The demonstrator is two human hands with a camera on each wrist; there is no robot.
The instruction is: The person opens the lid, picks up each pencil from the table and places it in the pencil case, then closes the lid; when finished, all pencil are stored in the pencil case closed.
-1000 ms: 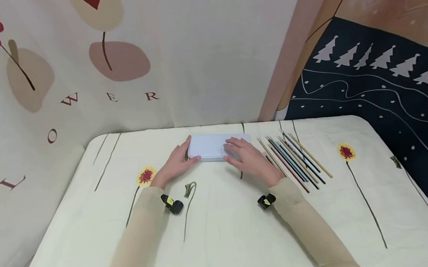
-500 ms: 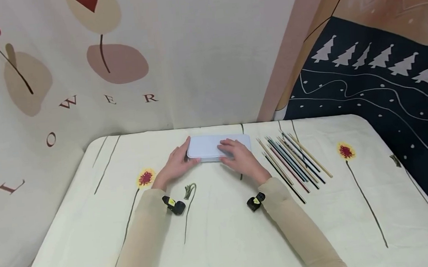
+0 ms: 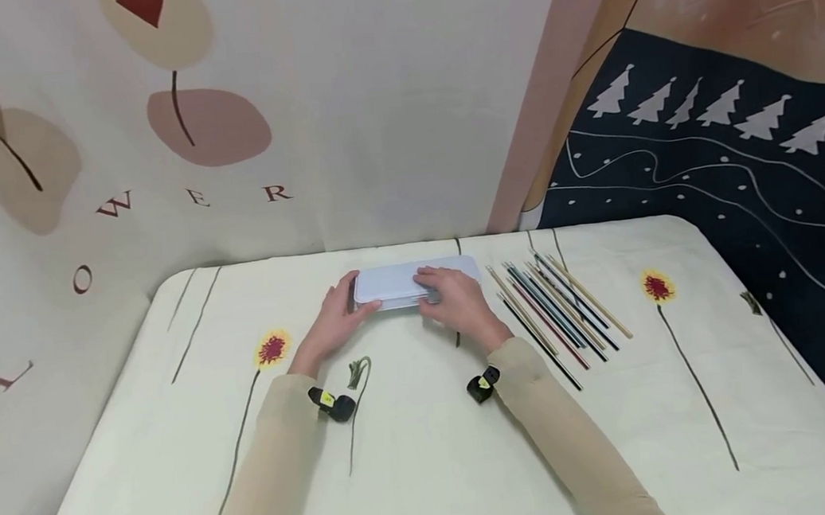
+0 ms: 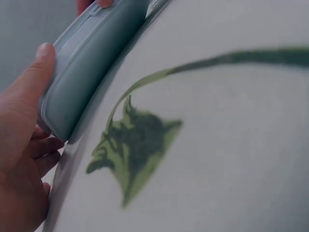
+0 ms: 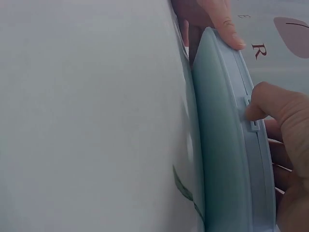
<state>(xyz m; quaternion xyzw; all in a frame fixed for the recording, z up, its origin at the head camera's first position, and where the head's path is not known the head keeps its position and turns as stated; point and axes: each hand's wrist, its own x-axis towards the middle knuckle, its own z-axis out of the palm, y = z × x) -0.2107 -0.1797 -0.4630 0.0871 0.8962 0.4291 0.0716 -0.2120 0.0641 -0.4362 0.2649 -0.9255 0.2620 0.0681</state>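
A pale blue pencil case (image 3: 385, 282) lies lengthwise near the far side of the table. At its left end my left hand (image 3: 332, 320) grips it, the thumb along the front side and the other fingers behind and beneath. My right hand (image 3: 459, 300) holds the case's right half, fingers over the lid. In the right wrist view its thumb (image 5: 268, 99) presses at the small front clasp (image 5: 254, 125). A thin seam runs along the front; whether the lid has parted from the base I cannot tell. Several pencils (image 3: 549, 312) lie loose right of the case.
A cream cloth (image 3: 411, 449) printed with flowers covers the table. Behind it hangs a pale curtain (image 3: 375, 132) with lettering, and a dark cloth with tree shapes (image 3: 665, 168) hangs at the right. Each wrist wears a small black camera (image 3: 332, 404).
My right hand has slid left along the case, its thumb now at the front, uncovering more pencils. My left hand keeps its grip. The head view has shifted slightly.
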